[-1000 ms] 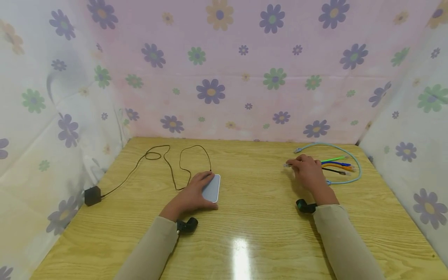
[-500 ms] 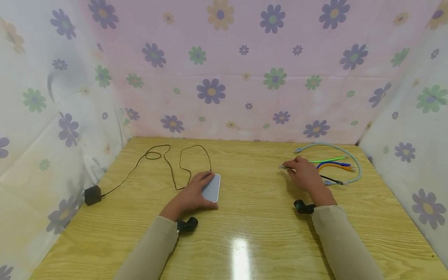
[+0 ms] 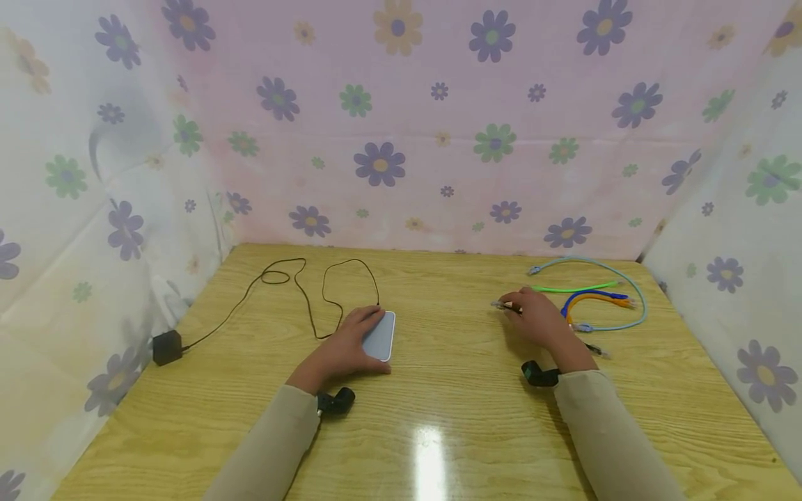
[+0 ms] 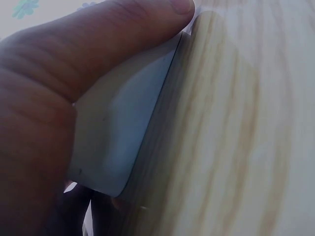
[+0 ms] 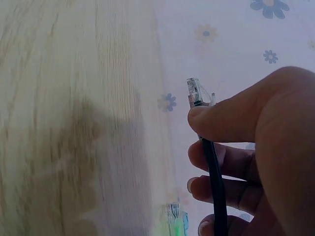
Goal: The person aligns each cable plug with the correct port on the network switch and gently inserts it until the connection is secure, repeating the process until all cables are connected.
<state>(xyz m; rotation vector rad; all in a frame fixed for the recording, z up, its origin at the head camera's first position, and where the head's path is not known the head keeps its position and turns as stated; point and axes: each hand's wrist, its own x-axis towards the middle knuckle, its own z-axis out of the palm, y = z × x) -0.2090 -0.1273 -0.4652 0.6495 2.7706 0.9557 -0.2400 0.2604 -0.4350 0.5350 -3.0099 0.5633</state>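
Note:
My left hand (image 3: 341, 348) holds a flat grey-white box (image 3: 380, 339) with a pale rim on the table, its thumb at the near end and fingers at the far end. In the left wrist view the same box (image 4: 128, 118) shows a smooth face beside the thumb. My right hand (image 3: 544, 321) pinches a black Ethernet cable (image 5: 215, 182) just behind its clear plug (image 5: 193, 88), which points left in the head view. The cable's other plug (image 3: 598, 350) emerges beyond the wrist. Part of the cable is hidden under the hand.
Light blue (image 3: 640, 292), green (image 3: 576, 288), blue (image 3: 595, 292) and orange (image 3: 595, 298) cables lie at right. A thin black cord (image 3: 308, 306) runs from the box's far end to a black power adapter (image 3: 167, 347). Flowered cloth (image 3: 438, 167) encloses the table's back and sides.
My right hand has moved left and slightly nearer, drawing the black Ethernet cable away from the other cables. The left hand and the box have stayed in place.

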